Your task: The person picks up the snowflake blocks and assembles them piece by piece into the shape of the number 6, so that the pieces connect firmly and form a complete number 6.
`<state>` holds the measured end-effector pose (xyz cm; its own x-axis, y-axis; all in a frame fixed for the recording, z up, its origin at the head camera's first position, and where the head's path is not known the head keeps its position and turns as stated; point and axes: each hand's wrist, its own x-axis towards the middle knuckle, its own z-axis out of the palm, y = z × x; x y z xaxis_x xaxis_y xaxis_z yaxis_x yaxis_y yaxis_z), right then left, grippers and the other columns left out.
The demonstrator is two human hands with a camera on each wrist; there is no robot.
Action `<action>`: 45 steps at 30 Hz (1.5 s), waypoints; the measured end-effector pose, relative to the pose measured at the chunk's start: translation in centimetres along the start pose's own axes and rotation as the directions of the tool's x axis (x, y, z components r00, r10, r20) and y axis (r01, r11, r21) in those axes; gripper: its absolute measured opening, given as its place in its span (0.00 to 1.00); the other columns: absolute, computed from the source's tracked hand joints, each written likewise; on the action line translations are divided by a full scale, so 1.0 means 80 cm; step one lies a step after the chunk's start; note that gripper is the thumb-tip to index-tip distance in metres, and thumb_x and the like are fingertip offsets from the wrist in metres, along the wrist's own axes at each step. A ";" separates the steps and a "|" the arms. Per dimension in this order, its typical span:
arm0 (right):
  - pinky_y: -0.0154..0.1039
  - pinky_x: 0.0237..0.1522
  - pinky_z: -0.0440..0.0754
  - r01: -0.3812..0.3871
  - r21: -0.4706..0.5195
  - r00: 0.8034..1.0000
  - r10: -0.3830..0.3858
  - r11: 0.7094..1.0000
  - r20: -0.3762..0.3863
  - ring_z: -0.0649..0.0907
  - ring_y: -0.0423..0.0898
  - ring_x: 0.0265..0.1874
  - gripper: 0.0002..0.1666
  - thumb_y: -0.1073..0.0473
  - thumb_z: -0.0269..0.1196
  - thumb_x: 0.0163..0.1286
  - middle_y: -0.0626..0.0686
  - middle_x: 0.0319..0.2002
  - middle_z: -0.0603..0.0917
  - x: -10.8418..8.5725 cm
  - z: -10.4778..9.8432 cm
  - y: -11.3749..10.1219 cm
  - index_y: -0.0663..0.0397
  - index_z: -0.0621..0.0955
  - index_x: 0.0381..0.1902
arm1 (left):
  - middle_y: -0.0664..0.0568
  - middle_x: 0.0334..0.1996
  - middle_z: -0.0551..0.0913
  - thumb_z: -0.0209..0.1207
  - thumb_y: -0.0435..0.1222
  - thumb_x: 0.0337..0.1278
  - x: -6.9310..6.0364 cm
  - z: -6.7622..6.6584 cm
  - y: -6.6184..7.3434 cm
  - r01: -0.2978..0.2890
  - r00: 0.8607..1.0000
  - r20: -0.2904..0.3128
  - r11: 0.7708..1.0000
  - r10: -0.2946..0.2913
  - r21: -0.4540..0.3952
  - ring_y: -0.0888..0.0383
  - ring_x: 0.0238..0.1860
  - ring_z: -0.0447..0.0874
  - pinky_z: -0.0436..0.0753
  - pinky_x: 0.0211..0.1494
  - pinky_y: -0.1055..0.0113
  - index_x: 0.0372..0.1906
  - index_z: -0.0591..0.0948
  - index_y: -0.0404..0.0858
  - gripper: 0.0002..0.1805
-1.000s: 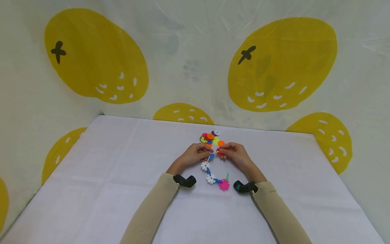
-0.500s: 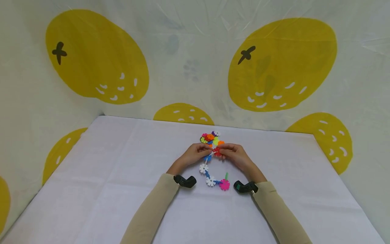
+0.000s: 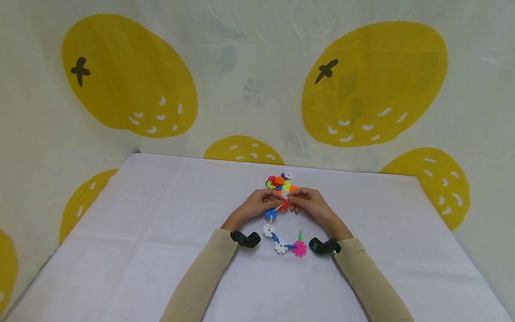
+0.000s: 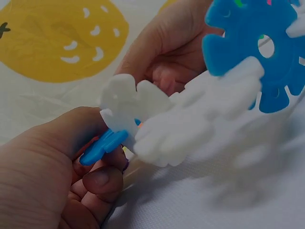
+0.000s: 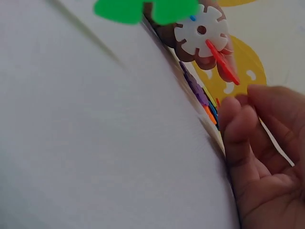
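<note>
Beige sleeves (image 3: 197, 273) reach in over a white table (image 3: 100, 250), and two bare hands come close together at a chain (image 3: 275, 237) of notched, flower-like discs. Take the red disc (image 3: 284, 205), at the chain's far end, as landmark: it sits between the two hands.

Just left of the red disc, the left hand (image 3: 257, 203) pinches the chain between thumb and fingers; exactly which piece it grips cannot be told. Just right of the red disc, the right hand (image 3: 311, 201) has thumb and fingertips drawn near each other; whether anything is caught between them cannot be told.

From the red disc the chain curves toward the wearer. A white link (image 5: 201, 30), with the red disc slotted into it, leads to a blue disc (image 3: 271, 214) on the near left side of the red disc. Nearer than that come a white disc (image 3: 269, 230), then another white one, joined by blue links seen edge-on. Last, nearer and slightly right of the red disc, is a pink disc (image 3: 299, 248) with a green piece (image 3: 300, 235) slotted upright-looking in its far edge.

Beyond the red disc lies a cluster (image 3: 279, 180) of multicoloured discs, overlapping. Farther behind it hangs a pale cloth (image 3: 249, 67) printed with large yellow shapes (image 3: 374, 85). Black devices (image 3: 246, 239) sit at both wrists, nearer the wearer than the red disc.
</note>
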<state>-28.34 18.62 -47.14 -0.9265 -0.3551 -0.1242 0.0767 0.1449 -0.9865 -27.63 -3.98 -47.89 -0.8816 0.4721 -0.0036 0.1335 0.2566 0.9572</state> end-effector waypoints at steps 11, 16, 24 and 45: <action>0.28 0.38 0.81 -0.100 -0.090 0.967 0.076 0.991 -0.244 0.82 0.43 0.33 0.21 0.55 0.65 0.68 0.54 0.42 0.84 0.011 -0.023 0.000 0.61 0.80 0.54 | 0.51 0.38 0.83 0.60 0.40 0.66 0.001 0.002 0.000 0.004 1.000 0.020 0.999 -0.005 0.036 0.60 0.34 0.78 0.78 0.41 0.75 0.53 0.83 0.39 0.15; 0.28 0.34 0.80 -0.112 -0.166 0.966 0.068 0.980 -0.251 0.81 0.43 0.29 0.23 0.55 0.67 0.66 0.54 0.40 0.83 0.022 -0.020 -0.002 0.59 0.79 0.56 | 0.50 0.40 0.84 0.60 0.39 0.66 0.002 -0.002 -0.001 -0.005 1.000 0.010 0.999 0.005 0.045 0.61 0.35 0.79 0.79 0.42 0.74 0.53 0.83 0.38 0.15; 0.26 0.30 0.76 -0.156 -0.269 0.956 0.076 0.950 -0.285 0.75 0.43 0.28 0.28 0.58 0.69 0.64 0.54 0.39 0.76 0.033 -0.014 -0.005 0.58 0.78 0.61 | 0.48 0.41 0.85 0.60 0.37 0.66 0.002 -0.004 -0.002 -0.024 1.000 0.008 0.999 0.024 0.028 0.62 0.34 0.79 0.78 0.41 0.74 0.52 0.82 0.36 0.14; 0.28 0.32 0.79 -0.106 -0.136 0.969 0.072 0.985 -0.236 0.81 0.43 0.28 0.22 0.56 0.66 0.67 0.52 0.36 0.84 0.007 -0.016 0.001 0.65 0.79 0.54 | 0.48 0.42 0.86 0.59 0.37 0.66 0.001 -0.002 -0.001 -0.021 1.000 0.024 0.998 0.020 0.053 0.63 0.34 0.79 0.78 0.42 0.75 0.54 0.83 0.36 0.15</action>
<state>-29.30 19.60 -47.13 -0.9793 -0.1156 -0.1662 0.1240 0.3062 -0.9439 -27.75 -4.08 -47.94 -0.8675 0.4973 0.0084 0.1759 0.2908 0.9405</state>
